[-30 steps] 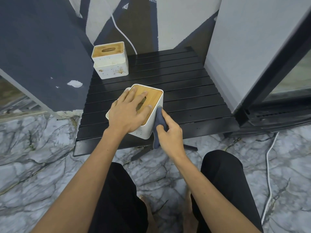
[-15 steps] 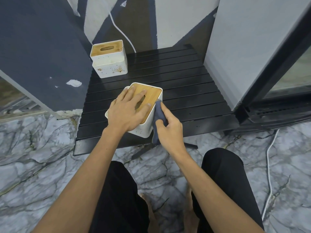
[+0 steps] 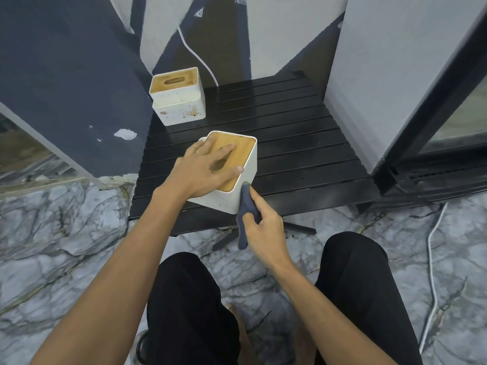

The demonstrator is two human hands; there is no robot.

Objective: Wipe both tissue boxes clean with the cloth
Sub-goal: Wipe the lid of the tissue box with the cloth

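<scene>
Cloth (image 3: 247,206), gripped in right hand (image 3: 266,227), now slid lower on near tissue box (image 3: 234,191) under flat, open left hand (image 3: 208,169); far tissue box (image 3: 179,97) unwiped.

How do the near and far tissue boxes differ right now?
The near tissue box sits tilted near the front of the black slatted table; the far tissue box stands flat at its back left.
The left hand rests on the near box's lid while the right hand presses the cloth to its side; nothing touches the far one.
The far box shows brown stains; the near looks cleaner.
Both are white with wooden slotted lids.
</scene>
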